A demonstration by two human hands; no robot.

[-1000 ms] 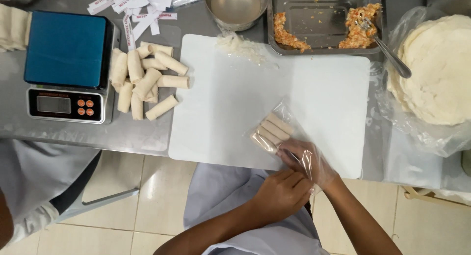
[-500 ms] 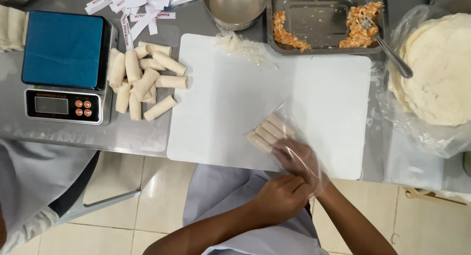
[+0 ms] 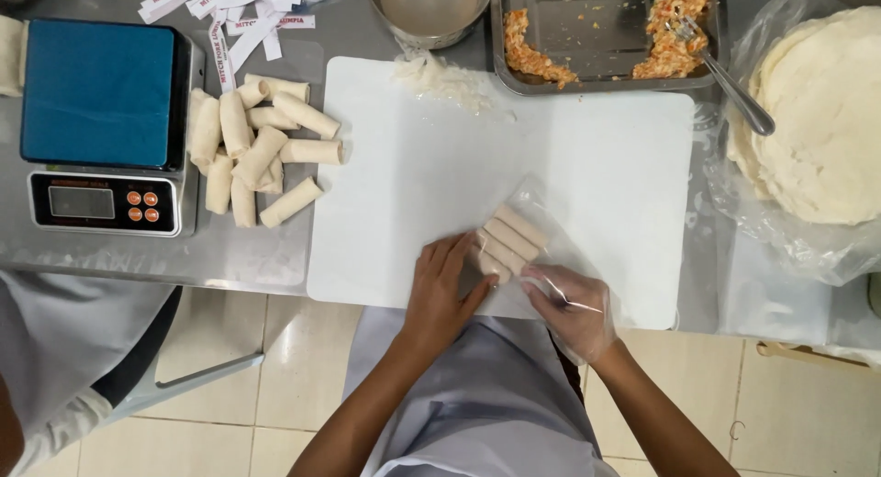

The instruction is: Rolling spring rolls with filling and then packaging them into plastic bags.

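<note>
A clear plastic bag point(image 3: 537, 234) holding several pale spring rolls point(image 3: 507, 238) lies on the white cutting board point(image 3: 440, 183). My left hand point(image 3: 445, 289) rests flat on the board, fingers pressing the near end of the bagged rolls. My right hand point(image 3: 569, 307), inside the bag's open end or covered by plastic film, pinches the plastic at the near right of the rolls.
A pile of loose spring rolls point(image 3: 257, 151) lies left of the board beside a blue-topped digital scale point(image 3: 101, 123). At the back stand a metal bowl point(image 3: 429, 9), a filling tray point(image 3: 606, 36) with a spoon, paper labels point(image 3: 229, 4), and bagged round wrappers point(image 3: 821, 119). Another person's sleeve point(image 3: 55, 367) is lower left.
My hands have moved up from the table edge onto the board. The left hand now lies against the bagged rolls, and the right hand has shifted to the right of it.
</note>
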